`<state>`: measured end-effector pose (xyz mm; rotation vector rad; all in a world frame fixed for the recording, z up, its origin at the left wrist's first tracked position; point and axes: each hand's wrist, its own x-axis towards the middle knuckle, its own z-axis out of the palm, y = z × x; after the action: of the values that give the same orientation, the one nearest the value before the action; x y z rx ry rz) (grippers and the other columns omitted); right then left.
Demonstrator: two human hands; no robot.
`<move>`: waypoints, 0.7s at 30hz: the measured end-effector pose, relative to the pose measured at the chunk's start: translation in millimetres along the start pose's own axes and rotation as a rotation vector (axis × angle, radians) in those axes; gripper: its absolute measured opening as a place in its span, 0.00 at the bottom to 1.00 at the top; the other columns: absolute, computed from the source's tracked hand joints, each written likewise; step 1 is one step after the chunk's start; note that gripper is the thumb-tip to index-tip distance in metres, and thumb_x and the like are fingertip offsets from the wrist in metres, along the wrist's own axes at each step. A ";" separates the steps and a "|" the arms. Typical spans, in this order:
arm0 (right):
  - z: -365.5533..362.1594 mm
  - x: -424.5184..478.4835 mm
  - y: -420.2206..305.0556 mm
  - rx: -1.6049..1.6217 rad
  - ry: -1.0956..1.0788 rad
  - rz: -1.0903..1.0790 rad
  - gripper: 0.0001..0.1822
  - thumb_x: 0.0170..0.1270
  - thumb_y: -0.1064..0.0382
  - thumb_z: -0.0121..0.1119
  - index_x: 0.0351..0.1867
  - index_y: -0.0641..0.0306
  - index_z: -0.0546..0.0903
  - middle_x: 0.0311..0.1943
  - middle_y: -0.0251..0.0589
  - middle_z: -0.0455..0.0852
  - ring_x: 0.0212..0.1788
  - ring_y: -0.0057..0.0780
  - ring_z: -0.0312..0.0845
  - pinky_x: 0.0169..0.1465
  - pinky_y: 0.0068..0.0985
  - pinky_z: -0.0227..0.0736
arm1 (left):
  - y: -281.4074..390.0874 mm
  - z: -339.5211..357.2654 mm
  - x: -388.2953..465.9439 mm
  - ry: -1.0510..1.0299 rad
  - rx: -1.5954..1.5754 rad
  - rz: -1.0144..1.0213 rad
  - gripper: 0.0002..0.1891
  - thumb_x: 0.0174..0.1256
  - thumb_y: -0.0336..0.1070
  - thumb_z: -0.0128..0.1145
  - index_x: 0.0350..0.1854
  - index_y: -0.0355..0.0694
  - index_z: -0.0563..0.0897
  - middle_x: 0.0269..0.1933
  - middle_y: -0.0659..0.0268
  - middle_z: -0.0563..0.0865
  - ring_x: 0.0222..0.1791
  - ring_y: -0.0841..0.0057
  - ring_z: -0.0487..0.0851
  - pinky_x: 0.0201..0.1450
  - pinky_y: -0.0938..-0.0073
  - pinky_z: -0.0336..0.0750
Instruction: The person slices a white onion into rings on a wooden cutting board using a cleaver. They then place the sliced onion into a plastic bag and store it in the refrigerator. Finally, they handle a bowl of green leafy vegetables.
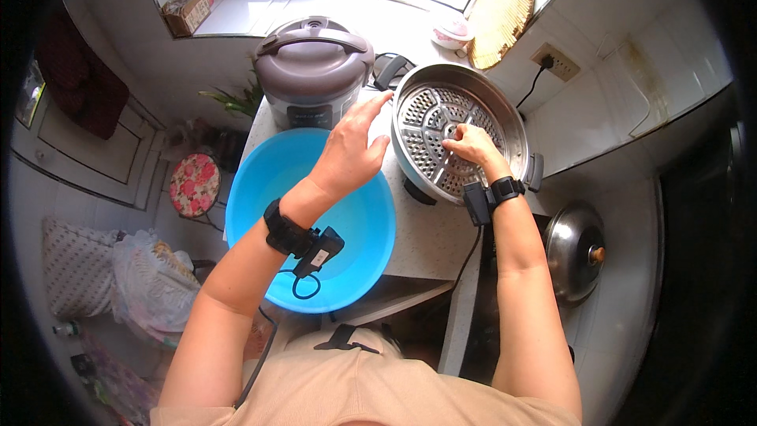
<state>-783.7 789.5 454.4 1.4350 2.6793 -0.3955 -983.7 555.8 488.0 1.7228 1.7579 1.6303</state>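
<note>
A perforated metal steamer plate (pixel 423 157) sits inside a round, deep electric pan (pixel 514 121) with black side handles. My right hand (pixel 476 148) reaches into the pan, its thumb and fingers pinched at the plate's centre; the exact grip is partly hidden by the fingers. Just left of the pan is my left hand (pixel 355 151), holding nothing, thumb apart from the fingers and fingertips close to the pan's rim. Whether they touch it is unclear. Under my left forearm stands a wide blue plastic basin (pixel 361 248), partly beyond the counter's front edge.
Behind the basin stands an electric pressure cooker (pixel 316 65). A domed metal lid (pixel 573 254) is at the right. Toward the window are a lidded bowl (pixel 451 32) and a round straw-coloured mat (pixel 502 18). A floral stool (pixel 195 183) stands left of the speckled counter (pixel 423 242).
</note>
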 end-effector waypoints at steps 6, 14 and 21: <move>10.0 -1.9 4.4 0.008 0.082 -0.019 0.26 0.53 0.46 0.66 0.42 0.68 0.83 0.44 0.55 0.86 0.51 0.47 0.81 0.55 0.37 0.74 | -6.1 0.1 -4.4 0.010 0.032 0.008 0.29 0.59 0.26 0.55 0.67 0.36 0.70 0.58 0.51 0.78 0.57 0.62 0.78 0.57 0.68 0.74; 10.3 -36.4 10.0 0.056 0.249 0.015 0.22 0.57 0.52 0.66 0.49 0.60 0.81 0.42 0.47 0.86 0.46 0.40 0.83 0.50 0.36 0.75 | -25.5 4.7 -19.8 -0.032 0.026 -0.122 0.30 0.61 0.29 0.55 0.69 0.40 0.69 0.59 0.54 0.78 0.58 0.65 0.78 0.59 0.67 0.74; 47.9 -94.0 1.6 0.597 0.389 -0.218 0.17 0.61 0.66 0.64 0.52 0.63 0.80 0.30 0.37 0.84 0.33 0.23 0.80 0.38 0.22 0.74 | -49.0 -6.8 -34.4 -0.047 0.044 -0.154 0.30 0.63 0.32 0.58 0.70 0.43 0.68 0.61 0.55 0.78 0.64 0.65 0.76 0.64 0.66 0.72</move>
<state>-732.4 701.9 425.6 1.4616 3.2202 -1.1222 -1006.9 538.6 435.1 1.5860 1.8664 1.4871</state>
